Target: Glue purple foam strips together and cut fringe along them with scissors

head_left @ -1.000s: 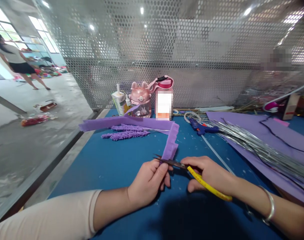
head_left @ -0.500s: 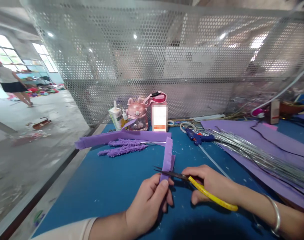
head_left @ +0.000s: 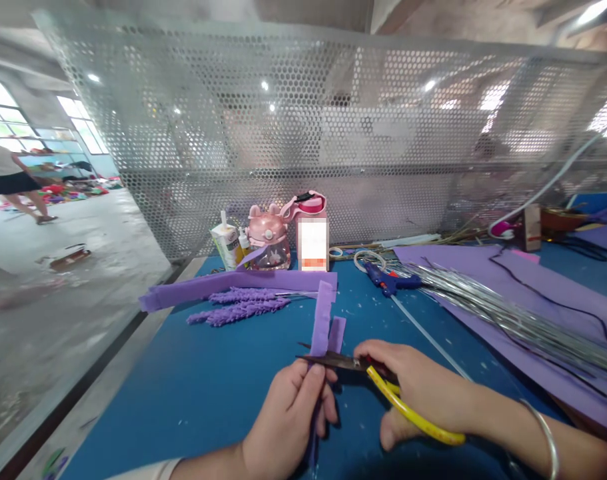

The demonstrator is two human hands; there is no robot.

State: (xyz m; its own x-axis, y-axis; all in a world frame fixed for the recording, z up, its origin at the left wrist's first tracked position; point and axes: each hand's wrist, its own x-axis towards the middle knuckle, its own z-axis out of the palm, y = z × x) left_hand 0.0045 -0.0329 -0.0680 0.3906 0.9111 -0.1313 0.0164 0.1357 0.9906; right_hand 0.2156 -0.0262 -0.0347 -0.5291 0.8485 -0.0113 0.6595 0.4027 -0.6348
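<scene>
My left hand [head_left: 288, 420] is closed in a pinch on the near end of a long purple crepe paper strip [head_left: 323, 320]. That strip rises from my fingers, bends and runs left across the blue table [head_left: 208, 387]. My right hand [head_left: 413, 390] grips yellow-handled scissors [head_left: 348, 363]. Their dark blades point left and lie across the strip just above my left fingers. A silver bangle [head_left: 546, 433] sits on my right wrist.
Finished purple flower sprigs [head_left: 243, 308] lie left of the strip. At the back stand a drink carton [head_left: 226, 243], a pink bunny bottle [head_left: 266, 233] and a pink cup [head_left: 310, 230]. A blue glue gun [head_left: 388, 280], silver wires [head_left: 508, 313] and purple sheets [head_left: 548, 293] fill the right. Perforated metal screen [head_left: 333, 133] behind.
The camera tilted up and my hands came nearer. The strip now stands more upright above my left fingers, and the scissor blades have moved further across it.
</scene>
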